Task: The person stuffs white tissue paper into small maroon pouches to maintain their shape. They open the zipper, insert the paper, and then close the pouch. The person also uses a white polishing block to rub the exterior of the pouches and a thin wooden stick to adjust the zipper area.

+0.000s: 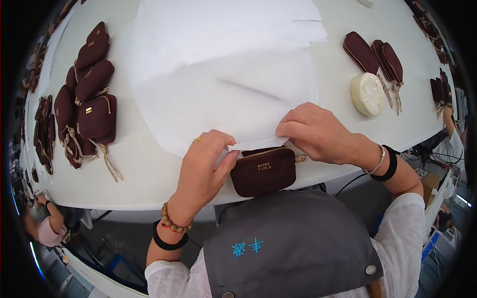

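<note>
A small dark maroon zip purse [263, 176] with gold lettering rests at the table's near edge, close to my body. Its gold zipper runs along the top, and a beige cord shows at its right end. Just above that zipper, a narrow strip of folded white paper or tissue [259, 144] is stretched between my hands. The left end is pinched by my left hand [202, 166], whose thumb reaches the purse's upper left corner. My right hand [320, 134] pinches the other end between thumb and fingers. The inside of the purse is mostly hidden.
White sheets [228, 74] cover the middle of the pale table [139, 193]. Several maroon purses [97, 119] with beige tassels are heaped at left. More purses [361, 52] lie at right beside a round cream-coloured block [366, 94]. Another person's arm [52, 218] shows at far left.
</note>
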The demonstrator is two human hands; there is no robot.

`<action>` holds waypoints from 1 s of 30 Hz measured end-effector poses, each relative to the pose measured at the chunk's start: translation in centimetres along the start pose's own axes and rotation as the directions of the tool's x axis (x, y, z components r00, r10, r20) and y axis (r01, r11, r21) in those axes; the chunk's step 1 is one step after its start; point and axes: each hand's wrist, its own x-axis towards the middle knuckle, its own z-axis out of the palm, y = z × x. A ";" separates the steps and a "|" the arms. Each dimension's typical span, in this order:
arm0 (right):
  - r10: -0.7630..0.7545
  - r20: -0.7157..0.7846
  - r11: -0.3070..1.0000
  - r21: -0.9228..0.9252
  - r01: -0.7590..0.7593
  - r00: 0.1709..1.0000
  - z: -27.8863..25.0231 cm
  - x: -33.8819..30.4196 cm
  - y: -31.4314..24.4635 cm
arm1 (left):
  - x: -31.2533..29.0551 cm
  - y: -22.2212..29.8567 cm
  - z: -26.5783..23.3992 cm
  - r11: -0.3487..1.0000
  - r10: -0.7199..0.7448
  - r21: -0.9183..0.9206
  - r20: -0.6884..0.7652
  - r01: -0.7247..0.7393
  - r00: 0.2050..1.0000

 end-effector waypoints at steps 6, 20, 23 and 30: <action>0.042 0.395 0.898 0.387 -0.207 0.918 -0.9 0.9 -1.2 | -0.5 2.2 0.3 0.915 -0.116 -0.323 0.366 0.243 0.923; 0.153 -0.039 0.987 -0.050 -0.154 0.988 -0.8 -2.1 -2.9 | -0.7 1.9 -0.6 0.963 0.012 -0.250 0.424 0.104 0.905; 0.151 0.066 0.958 0.236 -0.162 0.986 1.0 -1.1 -3.8 | -0.9 2.1 -0.3 0.971 0.033 -0.231 0.409 0.068 0.912; 0.069 0.307 0.960 0.239 -0.147 0.949 1.0 -1.3 -3.8 | -2.8 1.7 0.1 0.981 0.062 -0.192 0.179 -0.027 0.982</action>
